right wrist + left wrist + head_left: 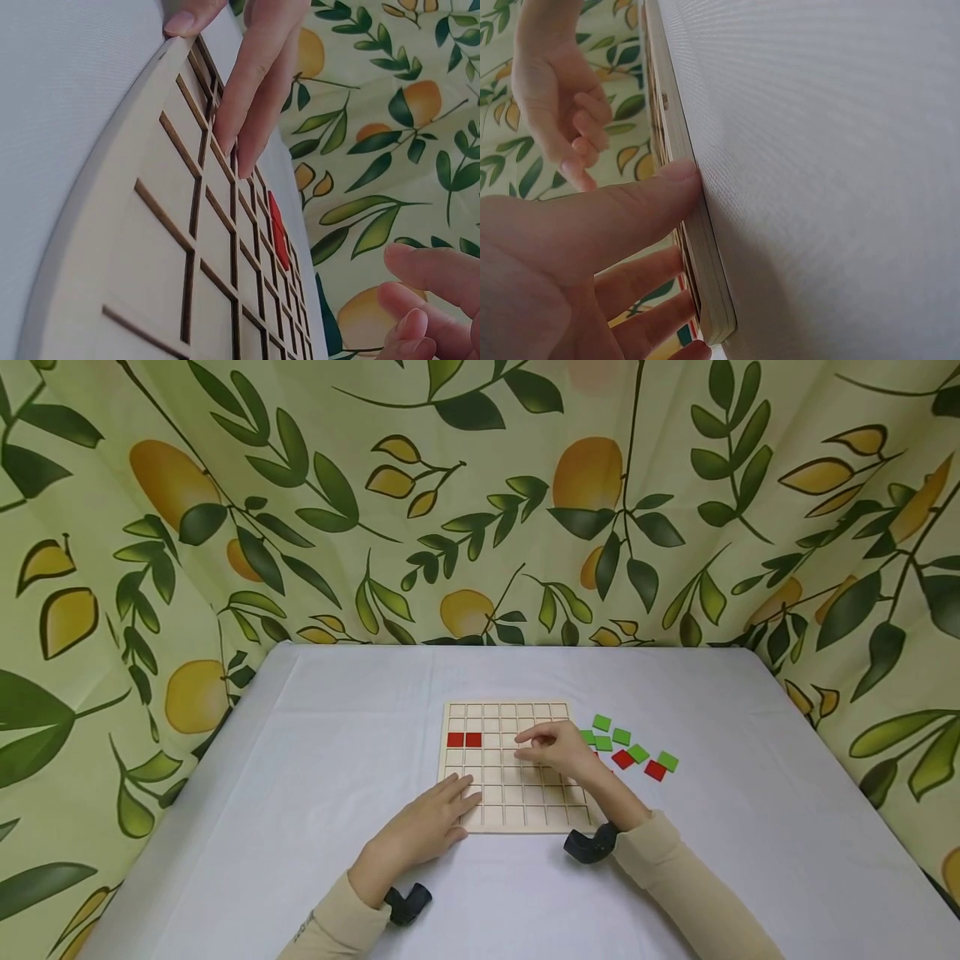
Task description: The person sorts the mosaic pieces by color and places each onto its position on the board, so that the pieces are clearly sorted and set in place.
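A pale wooden board with a grid of square cells lies on the table. Two red square tiles sit side by side in cells near its left edge. My left hand rests at the board's near left corner; its thumb touches the front edge while the straight fingers lie over the top. Above the middle right of the grid hovers my right hand, fingers loosely bent. No tile shows between them in the right wrist view, where the hand is apart from the board.
Several loose green tiles and red tiles are scattered right of the board, some partly behind the right hand. A white cloth covers the table. A patterned curtain hangs behind it and along the sides.
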The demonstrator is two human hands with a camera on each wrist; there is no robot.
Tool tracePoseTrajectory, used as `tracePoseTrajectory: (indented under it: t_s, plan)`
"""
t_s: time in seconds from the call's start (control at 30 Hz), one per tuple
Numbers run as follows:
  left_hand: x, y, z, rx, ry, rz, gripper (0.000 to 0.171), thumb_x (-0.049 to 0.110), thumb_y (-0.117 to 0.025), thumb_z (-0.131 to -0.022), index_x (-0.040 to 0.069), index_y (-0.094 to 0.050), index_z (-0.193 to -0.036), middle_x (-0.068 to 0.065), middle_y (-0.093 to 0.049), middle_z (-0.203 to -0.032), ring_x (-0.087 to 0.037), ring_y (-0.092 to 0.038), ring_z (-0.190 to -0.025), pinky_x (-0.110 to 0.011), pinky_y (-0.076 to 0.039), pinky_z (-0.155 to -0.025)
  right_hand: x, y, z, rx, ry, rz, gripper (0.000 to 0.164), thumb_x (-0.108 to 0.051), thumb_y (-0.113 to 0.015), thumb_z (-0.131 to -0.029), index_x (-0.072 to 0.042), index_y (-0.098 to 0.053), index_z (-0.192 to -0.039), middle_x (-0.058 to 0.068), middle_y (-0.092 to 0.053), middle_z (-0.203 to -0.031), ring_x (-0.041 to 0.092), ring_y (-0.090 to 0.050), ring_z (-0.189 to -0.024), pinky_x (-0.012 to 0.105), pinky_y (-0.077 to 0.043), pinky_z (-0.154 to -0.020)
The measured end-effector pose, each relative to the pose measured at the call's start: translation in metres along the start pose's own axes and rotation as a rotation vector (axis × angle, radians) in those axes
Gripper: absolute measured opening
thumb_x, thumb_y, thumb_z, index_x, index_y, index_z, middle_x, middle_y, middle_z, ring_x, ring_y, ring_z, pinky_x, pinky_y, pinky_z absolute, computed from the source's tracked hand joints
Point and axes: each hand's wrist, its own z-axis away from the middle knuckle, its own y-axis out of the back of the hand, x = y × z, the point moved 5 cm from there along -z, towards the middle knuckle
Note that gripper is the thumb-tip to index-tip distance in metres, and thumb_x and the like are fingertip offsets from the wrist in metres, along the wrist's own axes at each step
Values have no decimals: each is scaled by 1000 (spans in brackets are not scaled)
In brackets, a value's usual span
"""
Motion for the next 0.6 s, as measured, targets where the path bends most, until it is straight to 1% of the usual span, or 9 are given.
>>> tracePoseTrajectory:
  t_s: [0.17, 0.37, 0.43, 0.6]
  plan:
    - [0, 0, 0, 4, -5, -13, 48, 21, -62, -93, 9, -52, -138, -14, -43, -151, -35, -39, -142, -46, -40, -117, 5, 6, 4, -1, 5, 0, 25, -15, -76, -81, 2, -73, -99, -4, -49, -68, 9, -44, -65, 17, -37, -54]
    - [-1, -1, 0, 8, -11, -17, 48, 21, -62, -93, 10, -52, -138, -14, -44, -151, -34, -40, -142, -45, -39, -117, 11, 12, 9, 7, 42, -4, 23, -13, -75, -80, 3, -73, -97, -5, -50, -66, 9, -44, -63, 17, -38, -53]
    - [-1, -2, 0, 9, -13, -13, 48, 20, -62, -93, 9, -52, -138, -14, -44, -151, -35, -40, -142, -45, -39, -117, 13, 14, 11, 12, 31, 0, 22, -13, -74, -81, 2, -73, -97, -5, -49, -66, 9, -44, -64, 17, -37, -53]
    - [0, -1, 1, 13, -17, -6, 48, 19, -63, -92, 8, -53, -138, -16, -44, -150, -36, -40, -141, -46, -40, -116, 20, 20, 14, 21, -41, -2, 24, -15, -74, -82, 1, -73, -100, -3, -51, -70, 12, -45, -68, 16, -37, -53]
